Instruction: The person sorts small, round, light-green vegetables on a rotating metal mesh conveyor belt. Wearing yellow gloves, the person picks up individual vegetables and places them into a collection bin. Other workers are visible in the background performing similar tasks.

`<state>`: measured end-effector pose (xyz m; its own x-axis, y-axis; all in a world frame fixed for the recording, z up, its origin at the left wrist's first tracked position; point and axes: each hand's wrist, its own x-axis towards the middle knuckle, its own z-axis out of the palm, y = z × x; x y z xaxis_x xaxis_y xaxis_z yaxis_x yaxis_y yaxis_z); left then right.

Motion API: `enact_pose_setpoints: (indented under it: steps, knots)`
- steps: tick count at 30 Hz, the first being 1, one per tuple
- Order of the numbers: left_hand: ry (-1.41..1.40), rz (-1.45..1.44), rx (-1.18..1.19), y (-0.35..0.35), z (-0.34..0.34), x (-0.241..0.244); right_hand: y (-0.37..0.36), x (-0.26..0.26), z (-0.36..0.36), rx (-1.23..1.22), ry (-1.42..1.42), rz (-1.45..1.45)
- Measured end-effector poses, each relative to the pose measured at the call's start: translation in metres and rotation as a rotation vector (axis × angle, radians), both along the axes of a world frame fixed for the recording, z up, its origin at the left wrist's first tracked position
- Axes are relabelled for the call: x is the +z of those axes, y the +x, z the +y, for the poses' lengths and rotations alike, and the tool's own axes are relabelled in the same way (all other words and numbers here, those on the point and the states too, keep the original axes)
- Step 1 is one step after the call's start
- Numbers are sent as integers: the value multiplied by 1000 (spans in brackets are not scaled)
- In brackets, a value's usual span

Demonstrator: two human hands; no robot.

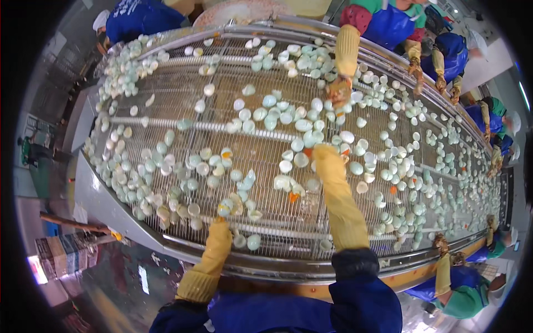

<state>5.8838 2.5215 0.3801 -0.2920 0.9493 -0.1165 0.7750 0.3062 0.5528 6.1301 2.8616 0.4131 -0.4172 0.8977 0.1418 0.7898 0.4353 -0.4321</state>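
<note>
Many pale green and white eggshell halves (273,112) lie across a metal wire-mesh conveyor belt (162,89). My left hand (219,235), in a yellow rubber glove, is over the belt's near edge. Its fingertips meet a shell piece (225,207) smeared with yellow; whether they grip it is unclear. Farther in, my right hand (329,160), gloved the same way, reaches down among shells in the middle of the belt. Its fingers are hidden beneath the glove's back, so I cannot see what they hold. An orange yolk piece (294,197) lies between my hands beside broken shell (287,183).
Across the belt, a co-worker's gloved hand (339,89) reaches in among the shells. Other workers (447,58) line both sides toward the right. A metal rail (287,269) edges the near side. At lower left are a wooden handle (75,222) and stacked cartons (66,256).
</note>
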Motion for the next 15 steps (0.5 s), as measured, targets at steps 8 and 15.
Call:
enact_pose_setpoints:
  steps: [8,15]
  knots:
    - [21,-1046,666,38,52,65,-9,-32,10,12,-365,398]
    - [482,-508,36,78,83,57,45,-7,72,-181,-269,-121]
